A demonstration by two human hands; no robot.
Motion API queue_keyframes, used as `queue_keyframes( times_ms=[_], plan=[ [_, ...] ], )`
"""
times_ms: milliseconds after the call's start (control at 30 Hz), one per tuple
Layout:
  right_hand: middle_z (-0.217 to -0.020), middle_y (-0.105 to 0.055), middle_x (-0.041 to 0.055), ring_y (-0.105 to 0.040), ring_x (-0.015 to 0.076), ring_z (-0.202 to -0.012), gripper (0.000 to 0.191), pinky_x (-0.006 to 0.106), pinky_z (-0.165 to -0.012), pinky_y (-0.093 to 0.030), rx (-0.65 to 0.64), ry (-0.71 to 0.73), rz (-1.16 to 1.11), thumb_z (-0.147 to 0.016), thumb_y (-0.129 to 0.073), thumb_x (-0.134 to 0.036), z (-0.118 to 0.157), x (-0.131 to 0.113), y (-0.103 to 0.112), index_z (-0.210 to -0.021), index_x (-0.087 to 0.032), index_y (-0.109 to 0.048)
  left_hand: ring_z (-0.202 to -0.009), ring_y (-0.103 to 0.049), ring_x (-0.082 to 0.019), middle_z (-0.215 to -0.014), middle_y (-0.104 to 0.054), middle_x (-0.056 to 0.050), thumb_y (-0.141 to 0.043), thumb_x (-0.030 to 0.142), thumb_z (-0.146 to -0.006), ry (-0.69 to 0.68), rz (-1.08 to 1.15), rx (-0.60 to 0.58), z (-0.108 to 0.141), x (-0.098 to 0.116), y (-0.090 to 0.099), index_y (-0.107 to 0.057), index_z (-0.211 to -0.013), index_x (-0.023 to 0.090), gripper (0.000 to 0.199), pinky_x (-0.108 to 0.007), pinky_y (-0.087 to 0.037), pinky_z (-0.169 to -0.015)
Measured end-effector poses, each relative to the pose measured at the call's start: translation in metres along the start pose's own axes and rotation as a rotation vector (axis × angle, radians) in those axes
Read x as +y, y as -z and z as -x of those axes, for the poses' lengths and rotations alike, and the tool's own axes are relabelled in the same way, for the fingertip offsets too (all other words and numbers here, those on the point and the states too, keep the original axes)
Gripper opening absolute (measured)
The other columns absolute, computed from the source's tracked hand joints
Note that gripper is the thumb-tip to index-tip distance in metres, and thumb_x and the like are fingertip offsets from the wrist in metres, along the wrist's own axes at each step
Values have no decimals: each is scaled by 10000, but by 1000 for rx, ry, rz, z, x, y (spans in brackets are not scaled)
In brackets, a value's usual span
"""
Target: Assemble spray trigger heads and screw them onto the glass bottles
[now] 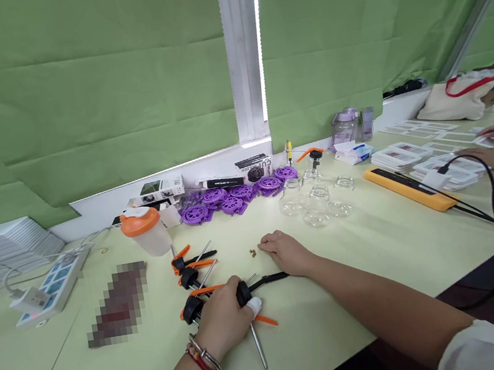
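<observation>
My left hand point(224, 315), a white wrap on its thumb, closes around a black-capped part point(243, 293) with orange arms, a black handle point(266, 280) and a metal rod point(259, 346) pointing down. Just right of a few small brass-coloured pieces point(253, 253), my right hand point(287, 254) rests on the table with fingers stretched toward them. Its palm and the undersides of its fingers are hidden. Similar black-capped parts point(190, 277) with orange arms and metal rods lie in a row beyond and left of my left hand.
Clear glass jars point(316, 206) and purple wheel-shaped pieces point(232, 205) stand toward the window. An orange-lidded cup point(146, 232) and a white power strip point(56, 284) are left. At right, a yellow power strip point(409, 189) trails cables near another person's hands point(489, 156).
</observation>
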State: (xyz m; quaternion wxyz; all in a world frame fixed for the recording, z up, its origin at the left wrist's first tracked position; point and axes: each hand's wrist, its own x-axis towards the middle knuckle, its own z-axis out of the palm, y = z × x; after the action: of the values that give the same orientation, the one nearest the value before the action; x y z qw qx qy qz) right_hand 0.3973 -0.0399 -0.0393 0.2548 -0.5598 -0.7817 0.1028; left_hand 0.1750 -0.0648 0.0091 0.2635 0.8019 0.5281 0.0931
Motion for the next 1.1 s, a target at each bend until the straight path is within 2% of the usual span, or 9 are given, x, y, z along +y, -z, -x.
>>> queue_keyframes(
  times_ms=[333,433,533,600,700,800,900,1000,1100],
  plan=[
    [-1060,-645,76,-531,197,-934,277,350,-850,-413,51,-28,-122,-868,-432,-142,3,3,5,-964,-176,-689,-574,-539,-195,-685,-602,-38,-560,459,-738,-10,-28,28,-4,-9,-1,-548,-814,213,259,-254,-237,-488],
    [-950,-636,56,-557,161,-804,202,288,-724,-447,-34,-83,-264,-857,-508,-290,11,2,17,-909,-183,-672,-579,-545,-196,-705,-606,-45,-526,461,-769,-12,-124,54,-6,-12,0,-525,-785,211,251,-255,-243,-487],
    [-886,-625,25,-554,152,-742,301,254,-640,-437,-205,-83,-316,-675,-706,-436,19,2,29,-844,-193,-656,-613,-563,-198,-759,-606,-51,-495,399,-799,-13,-290,107,-6,-10,4,-517,-822,205,197,-254,-264,-496],
    [-887,-625,15,-558,158,-764,332,246,-642,-429,-270,-59,-296,-586,-766,-403,22,2,32,-821,-196,-653,-610,-569,-195,-811,-598,-56,-481,342,-805,10,-415,143,-4,-5,7,-525,-896,199,176,-255,-278,-488],
    [-871,-626,6,-552,143,-750,171,234,-634,-417,-262,-52,-256,-640,-701,-286,22,2,32,-778,-199,-646,-590,-566,-188,-918,-578,-74,-452,294,-817,29,-547,223,1,3,7,-529,-1033,189,252,-265,-310,-463],
    [-841,-626,-1,-544,124,-695,96,223,-597,-406,-229,-96,-252,-677,-640,-246,21,3,31,-761,-200,-633,-718,-594,-196,-1050,-554,-95,-405,223,-844,-114,-516,308,6,10,1,-497,-1165,192,335,-285,-412,-531],
    [-757,-625,-11,-532,114,-629,84,213,-544,-388,-213,-160,-277,-697,-606,-247,20,7,34,-765,-201,-623,-902,-586,-188,-1103,-539,-93,-362,181,-874,-324,-306,259,6,16,-8,-520,-1142,198,311,-288,-475,-727],
    [-730,-633,-10,-541,118,-627,93,212,-543,-390,-173,-178,-302,-699,-577,-218,19,13,38,-775,-199,-629,-931,-573,-178,-1106,-531,-92,-374,133,-856,-369,-174,160,-1,23,-16,-557,-1047,188,270,-289,-471,-801],
    [-753,-650,-2,-560,124,-654,133,219,-573,-405,-130,-171,-327,-699,-547,-188,18,17,42,-785,-199,-649,-949,-562,-192,-1122,-525,-107,-404,53,-794,-387,-229,116,-16,32,-22,-572,-1011,164,296,-310,-452,-828]
  ],
)
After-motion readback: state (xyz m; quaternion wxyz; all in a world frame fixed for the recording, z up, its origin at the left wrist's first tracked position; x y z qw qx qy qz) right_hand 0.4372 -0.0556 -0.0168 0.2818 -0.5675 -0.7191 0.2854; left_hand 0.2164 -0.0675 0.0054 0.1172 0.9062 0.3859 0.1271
